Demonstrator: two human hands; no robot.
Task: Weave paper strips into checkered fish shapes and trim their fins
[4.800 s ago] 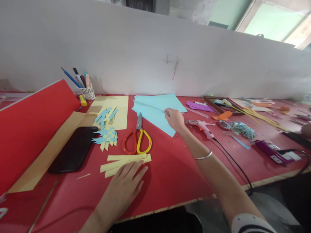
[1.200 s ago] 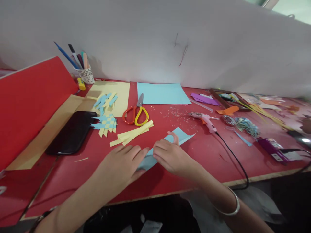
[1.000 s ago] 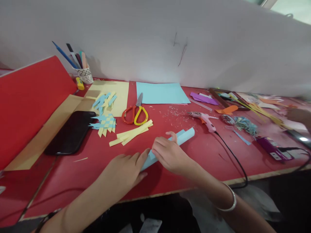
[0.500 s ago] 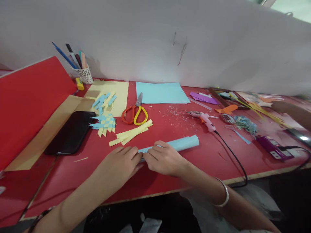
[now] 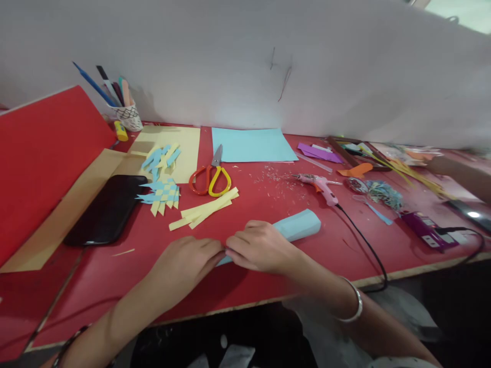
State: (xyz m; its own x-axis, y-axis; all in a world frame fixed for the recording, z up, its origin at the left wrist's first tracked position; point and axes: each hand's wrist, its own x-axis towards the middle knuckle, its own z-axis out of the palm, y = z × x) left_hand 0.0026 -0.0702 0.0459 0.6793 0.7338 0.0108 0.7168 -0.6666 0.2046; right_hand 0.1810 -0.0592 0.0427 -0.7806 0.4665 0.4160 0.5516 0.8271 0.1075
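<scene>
A rolled sheet of light blue paper (image 5: 299, 225) lies slantwise over the red tabletop, its right end loosely open. My left hand (image 5: 192, 259) pinches the paper's near left end, fingertips closed. Pressed close beside it, my right hand (image 5: 261, 247) is also closed on the roll, its fingertips nearly touching the left ones. The fingers hide the middle of the roll. Just beyond my hands are cut yellow paper strips (image 5: 205, 208) and scissors (image 5: 212, 176) with red and yellow handles. A woven blue and yellow paper piece (image 5: 163, 194) lies further left.
A black phone (image 5: 107, 209) lies at left near a red board (image 5: 46, 168). Flat blue paper (image 5: 253, 144) is by the wall. On the right are a pink glue gun (image 5: 321, 188) with a cord, a purple box (image 5: 427, 231) and another person's arm (image 5: 456, 171).
The blue paper roll has turned slightly and looks wider at its right end. My hands stay close together on it. The view has shifted a little.
</scene>
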